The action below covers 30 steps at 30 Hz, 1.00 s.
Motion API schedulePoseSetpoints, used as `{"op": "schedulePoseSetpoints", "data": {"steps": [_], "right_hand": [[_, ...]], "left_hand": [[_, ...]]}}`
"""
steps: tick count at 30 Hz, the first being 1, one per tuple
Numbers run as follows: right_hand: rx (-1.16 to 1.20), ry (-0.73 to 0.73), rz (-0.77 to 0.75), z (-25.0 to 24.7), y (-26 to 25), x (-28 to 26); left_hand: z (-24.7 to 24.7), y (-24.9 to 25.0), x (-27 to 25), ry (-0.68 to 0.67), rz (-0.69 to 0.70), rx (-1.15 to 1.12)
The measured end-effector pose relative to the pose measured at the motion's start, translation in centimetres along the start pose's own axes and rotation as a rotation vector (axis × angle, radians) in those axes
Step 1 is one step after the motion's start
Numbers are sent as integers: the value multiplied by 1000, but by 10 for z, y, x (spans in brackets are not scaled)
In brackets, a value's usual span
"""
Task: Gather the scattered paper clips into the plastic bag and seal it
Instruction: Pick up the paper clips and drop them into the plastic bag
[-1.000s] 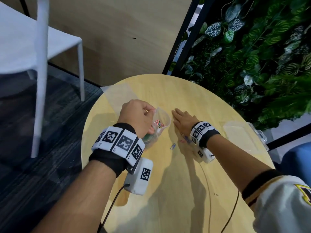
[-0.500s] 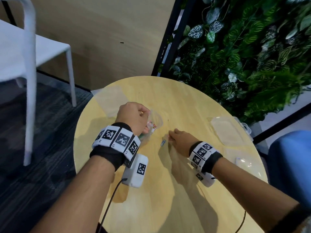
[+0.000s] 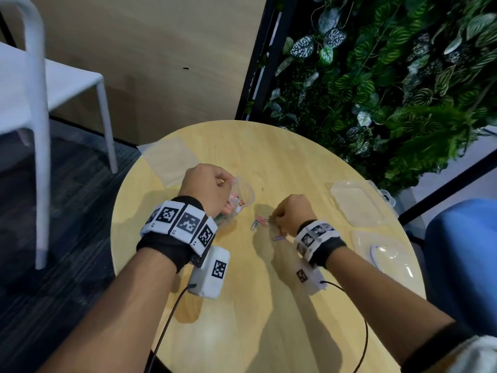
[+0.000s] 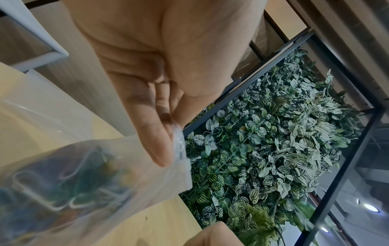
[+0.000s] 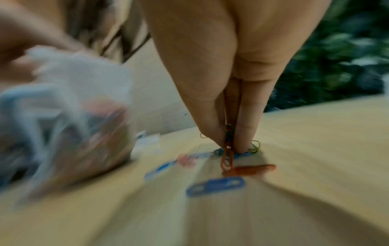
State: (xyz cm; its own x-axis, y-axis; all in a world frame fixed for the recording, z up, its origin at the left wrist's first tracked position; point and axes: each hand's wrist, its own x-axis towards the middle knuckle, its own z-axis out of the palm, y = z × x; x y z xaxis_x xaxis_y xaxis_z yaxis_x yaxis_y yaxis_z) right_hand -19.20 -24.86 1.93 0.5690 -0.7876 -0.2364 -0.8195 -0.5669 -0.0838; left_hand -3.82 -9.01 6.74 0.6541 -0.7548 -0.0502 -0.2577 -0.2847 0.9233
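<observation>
My left hand (image 3: 208,188) pinches the top edge of a small clear plastic bag (image 3: 240,199) and holds its mouth up above the round wooden table (image 3: 269,305). Coloured clips (image 4: 69,186) show through the bag's wall. My right hand (image 3: 289,215) is at the table surface just right of the bag, and its thumb and fingers pinch a bunch of paper clips (image 5: 228,149) in orange, green and blue. Loose on the wood by that hand lie red clips (image 3: 261,219), a blue clip (image 3: 254,225) and a purple clip (image 3: 278,238).
Two clear plastic lids or boxes (image 3: 359,203) (image 3: 387,254) lie on the table's right side, and a flat clear sheet (image 3: 169,160) at its back left. A white chair (image 3: 37,84) stands left, a blue seat (image 3: 462,262) right. A plant wall (image 3: 390,76) rises behind.
My right hand, flat on the table a second ago, has pulled nearer and closed its fingers on a bunch of clips. Several clips now lie gathered beside it. The left hand keeps holding the bag.
</observation>
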Motion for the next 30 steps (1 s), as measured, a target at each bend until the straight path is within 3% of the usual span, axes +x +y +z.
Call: {"op": "schedulePoseSetpoints", "data": {"steps": [4,6,9,12,18,23,28,30], "right_hand": [[761,25,349,-5,40,18],[1170,-15,444,-8,52,21],[1552,-51,415,-27,50,21],[1729,-114,259,-54,23,4],[1457,-263,16,-61,-43,-31],[1085,-155,-62,-53,-59,-34],[474,61,-214,-53,-60,-34],[346,75,-282,-51,-61,-35]], "left_hand": [[1,1,0,-14,10,12],[1,2,0,-12,12,-2],[2,1,0,-11,12,-18],[5,2,1,-13,20,-8],[5,4,-1,-20,25,21],[5,4,-2,-20,41,35],[10,7,-3,-78,9,-8],[11,8,-4,-91,13,3]]}}
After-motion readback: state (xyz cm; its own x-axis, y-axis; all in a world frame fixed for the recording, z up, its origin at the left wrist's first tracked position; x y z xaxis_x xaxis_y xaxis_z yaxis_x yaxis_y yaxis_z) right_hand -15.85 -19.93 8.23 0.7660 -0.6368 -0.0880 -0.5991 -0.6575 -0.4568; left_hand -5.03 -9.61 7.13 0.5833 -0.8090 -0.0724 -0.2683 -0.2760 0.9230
